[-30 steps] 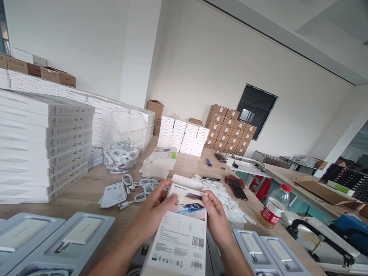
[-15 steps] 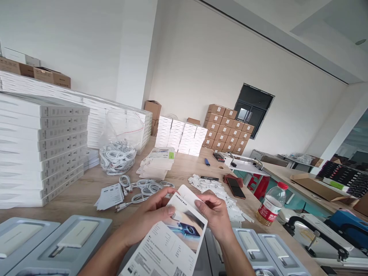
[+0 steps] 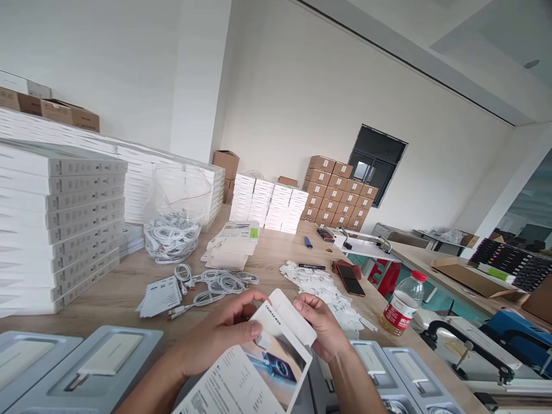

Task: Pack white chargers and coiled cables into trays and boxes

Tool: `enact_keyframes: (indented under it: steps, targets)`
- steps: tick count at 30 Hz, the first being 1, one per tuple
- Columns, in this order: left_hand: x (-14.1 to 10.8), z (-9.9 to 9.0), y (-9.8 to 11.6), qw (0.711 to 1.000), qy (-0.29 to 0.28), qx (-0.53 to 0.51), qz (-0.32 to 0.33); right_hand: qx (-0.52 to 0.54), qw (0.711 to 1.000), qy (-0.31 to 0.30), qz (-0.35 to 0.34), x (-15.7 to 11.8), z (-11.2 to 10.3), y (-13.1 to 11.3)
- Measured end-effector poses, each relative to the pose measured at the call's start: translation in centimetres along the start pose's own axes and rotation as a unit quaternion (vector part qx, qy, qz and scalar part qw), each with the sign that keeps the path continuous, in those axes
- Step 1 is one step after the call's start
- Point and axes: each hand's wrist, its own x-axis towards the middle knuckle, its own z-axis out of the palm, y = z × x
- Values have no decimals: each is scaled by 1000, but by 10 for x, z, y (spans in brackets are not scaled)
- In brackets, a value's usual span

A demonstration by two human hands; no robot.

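Note:
A flat white printed carton [image 3: 241, 379] with a picture of a phone on its face is held in front of me, tilted. My left hand [image 3: 226, 333] grips its left edge, thumb on the front near the top. My right hand [image 3: 325, 330] pinches the rounded end flap [image 3: 290, 313] at the upper right, which stands out from the carton. Grey trays [image 3: 149, 339] holding white power banks [image 3: 112, 353] lie on both sides of my forearms. Just beyond my left hand are coiled white cables [image 3: 222, 284] and small printed leaflets [image 3: 161, 296].
Tall stacks of white boxes [image 3: 84, 201] stand at left, beside a clear bag of cables [image 3: 172, 236]. White paper scraps [image 3: 319, 287], a phone [image 3: 350, 280] and a red-capped bottle [image 3: 403, 302] are on the right. Brown cartons [image 3: 338, 192] are stacked behind.
The end flap has swung outward to the right with my right hand, so more of it shows. The carton is slightly lower; the view has shifted a little.

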Motion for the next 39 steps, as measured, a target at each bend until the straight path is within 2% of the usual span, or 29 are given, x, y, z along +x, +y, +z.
enact_keyframes:
  steps: [3,6,10,14,21,30,35,39]
  targets:
    - [0,0,0,1000,10,8,3,7,1000,-17,18,-1,3,0]
    - [1,0,0,999,6,35,8,-39,998,-43,34,-2,2,0]
    - [3,0,-3,999,-24,31,17,-132,989,-58,-11,-1,-2,0]
    - [6,-1,-8,999,-38,8,14,-170,982,-63,-61,-1,-3,-1]
    - [7,-3,-12,999,-9,45,16,-193,970,-97,-110,-7,0,-3]
    - [8,-3,-11,998,25,57,13,-208,967,-87,-120,-5,3,0]
    - [11,-9,-14,997,63,-33,8,-188,973,-88,-103,-2,-3,-2]
    - [14,-12,-15,992,100,-74,32,-184,972,-99,-104,-2,-8,-4]
